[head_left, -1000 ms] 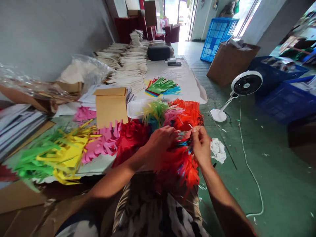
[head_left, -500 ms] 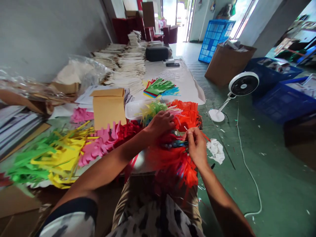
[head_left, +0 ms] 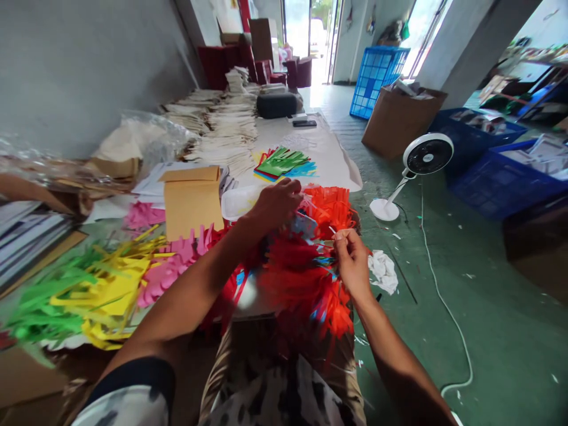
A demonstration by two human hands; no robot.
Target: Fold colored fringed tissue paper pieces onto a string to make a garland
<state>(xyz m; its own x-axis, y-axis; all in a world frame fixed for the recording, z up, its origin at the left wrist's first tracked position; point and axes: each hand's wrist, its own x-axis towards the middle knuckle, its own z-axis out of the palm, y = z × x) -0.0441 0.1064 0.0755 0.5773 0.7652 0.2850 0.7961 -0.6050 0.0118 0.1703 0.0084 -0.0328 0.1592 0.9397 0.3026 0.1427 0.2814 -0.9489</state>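
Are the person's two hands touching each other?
No, orange-red fringe shows in the gap between the left hand and the right hand.

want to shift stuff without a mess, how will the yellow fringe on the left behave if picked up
The yellow fringe is probably floppy: its narrow strips bend and droop. It looks thin, so it's likely light for its size. Lifting may drag the green fringe, since the two overlap.

A hand could pass between the orange fringe [head_left: 331, 204] and fan [head_left: 427, 157]; leftward, a brown envelope [head_left: 193, 204] obstructs.
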